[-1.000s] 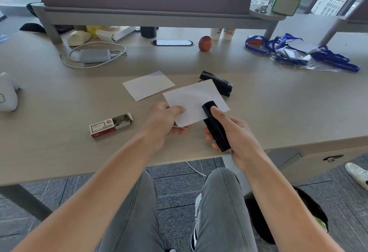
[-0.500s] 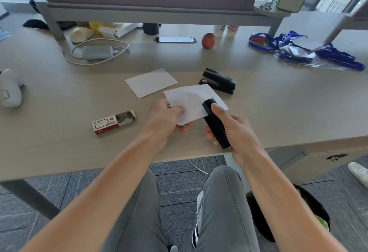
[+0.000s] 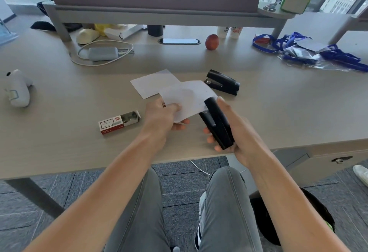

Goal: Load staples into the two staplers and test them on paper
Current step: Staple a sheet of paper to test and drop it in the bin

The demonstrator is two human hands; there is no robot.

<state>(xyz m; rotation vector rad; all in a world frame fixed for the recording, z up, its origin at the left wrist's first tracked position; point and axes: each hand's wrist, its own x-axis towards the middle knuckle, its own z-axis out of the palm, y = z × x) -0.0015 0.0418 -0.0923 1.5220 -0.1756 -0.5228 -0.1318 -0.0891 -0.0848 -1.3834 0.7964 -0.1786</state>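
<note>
Above the table's near edge, the right hand (image 3: 237,130) wraps a black stapler (image 3: 218,123), its nose pointing away toward the far side; the fingers under the body are mostly hidden, only their tips showing at the stapler's left side. The nose overlaps the right edge of a sheet of paper (image 3: 187,97), and whether the sheet sits between the stapler's halves cannot be told. The left hand (image 3: 162,117) pinches that sheet at its near left corner, thumb on top, the other fingers largely covered by the paper. Half a second ago the stapler's top looked pressed flat; now a lower part shows beside the upper, and the thumb lies along its right side. Left of the hands, an open staple box (image 3: 119,122) lies on the table, its print too small to read. Beyond the held sheet a second sheet (image 3: 151,82) lies flat, its near right corner covered by the held one, whereas earlier the two looked apart. The second stapler (image 3: 222,82) rests closed just right of the sheets, toward the table's middle.
</note>
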